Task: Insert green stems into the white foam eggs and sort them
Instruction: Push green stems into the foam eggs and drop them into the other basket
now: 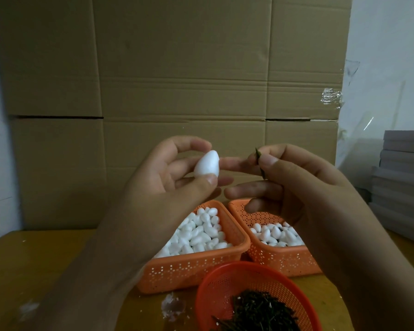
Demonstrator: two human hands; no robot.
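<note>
My left hand (170, 177) holds a white foam egg (206, 163) between thumb and fingers, raised above the baskets. Just to its right, my right hand (294, 185) pinches a short green stem (259, 161) between thumb and forefinger; the stem and the egg are apart. Below, an orange basket (191, 271) is heaped with plain white foam eggs (201, 232). A second orange basket (285, 259) on the right holds more eggs (276, 235), partly hidden by my right hand. A round red basket (213, 290) at the front holds a pile of dark green stems (258, 311).
Everything stands on a yellow wooden table (46, 259). A large cardboard sheet (177, 80) rises behind the baskets. Grey stacked boards (402, 177) lie at the right edge. White foam crumbs (172, 306) lie on the table near the red basket.
</note>
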